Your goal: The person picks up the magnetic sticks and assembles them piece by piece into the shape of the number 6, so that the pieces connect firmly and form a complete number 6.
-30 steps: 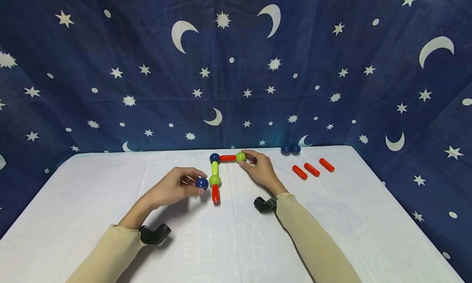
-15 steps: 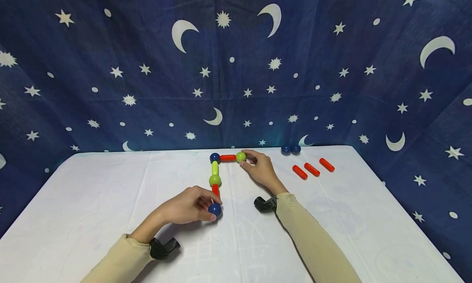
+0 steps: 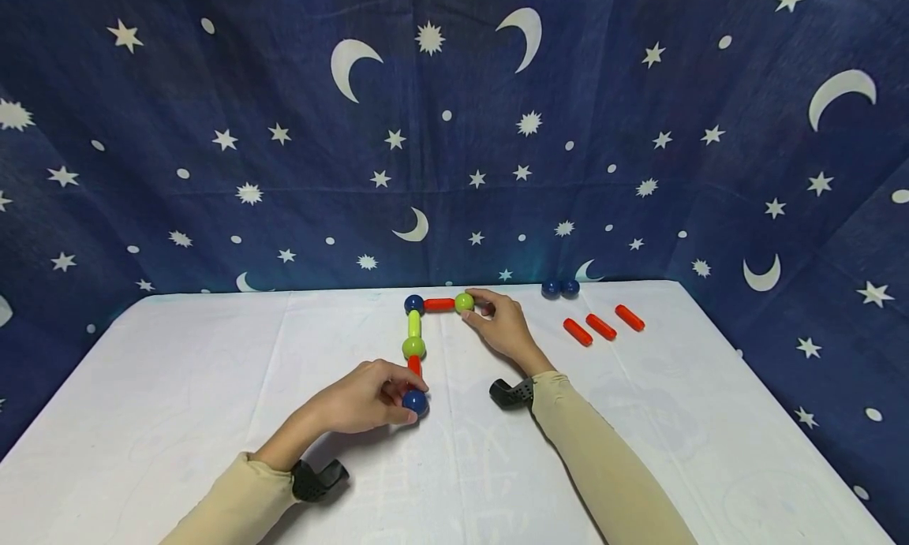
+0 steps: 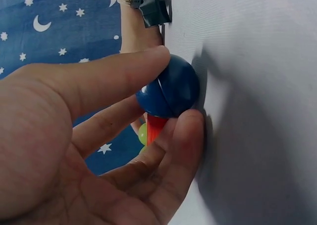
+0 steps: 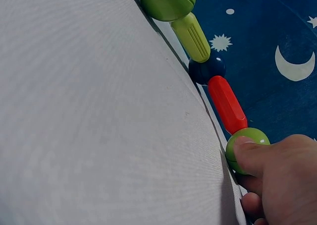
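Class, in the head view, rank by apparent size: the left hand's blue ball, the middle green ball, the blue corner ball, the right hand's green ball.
1. Blue ball in the left hand
2. Middle green ball
3. Blue corner ball and the green ball in the right hand: too alike to rank

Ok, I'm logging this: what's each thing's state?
Near blue ball: in left grip
End green ball: in right grip
Corner blue ball: joined
Middle green ball: joined
Lime rod: joined
Far red rod: joined
Near red rod: partly hidden
Right red rods: lying apart
Blue pair: adjacent
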`<state>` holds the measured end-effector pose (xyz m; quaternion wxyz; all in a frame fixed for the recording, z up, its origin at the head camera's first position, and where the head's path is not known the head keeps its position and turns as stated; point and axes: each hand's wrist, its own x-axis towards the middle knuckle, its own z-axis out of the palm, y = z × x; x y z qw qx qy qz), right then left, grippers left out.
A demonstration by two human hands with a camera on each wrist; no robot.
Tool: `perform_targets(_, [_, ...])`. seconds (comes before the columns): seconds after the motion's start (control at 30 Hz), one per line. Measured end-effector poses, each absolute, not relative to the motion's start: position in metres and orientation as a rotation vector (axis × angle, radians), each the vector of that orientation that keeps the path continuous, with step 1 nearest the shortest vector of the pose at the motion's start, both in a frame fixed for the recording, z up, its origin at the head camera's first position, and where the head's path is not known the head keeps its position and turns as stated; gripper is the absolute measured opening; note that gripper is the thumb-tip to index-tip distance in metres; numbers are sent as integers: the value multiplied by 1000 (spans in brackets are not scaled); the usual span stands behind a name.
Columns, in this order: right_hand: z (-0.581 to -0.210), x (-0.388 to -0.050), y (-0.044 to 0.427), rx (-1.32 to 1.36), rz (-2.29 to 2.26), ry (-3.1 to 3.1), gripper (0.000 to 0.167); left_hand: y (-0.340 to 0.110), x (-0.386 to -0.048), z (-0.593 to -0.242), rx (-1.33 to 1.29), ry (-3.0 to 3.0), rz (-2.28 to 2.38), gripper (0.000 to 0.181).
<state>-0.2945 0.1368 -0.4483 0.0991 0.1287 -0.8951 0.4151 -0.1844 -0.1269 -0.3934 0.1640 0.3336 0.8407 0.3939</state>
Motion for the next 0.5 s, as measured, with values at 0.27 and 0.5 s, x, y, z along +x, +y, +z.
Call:
perform_targets(0.27, [-448,-294,136,359,1225,-2647,41,-129,-186,-391,967,2370,1110,33])
perform_targets(0.5, [-447,-294,136,357,1233,-2655,42,-129,-196,-389,827,2539,1188,33])
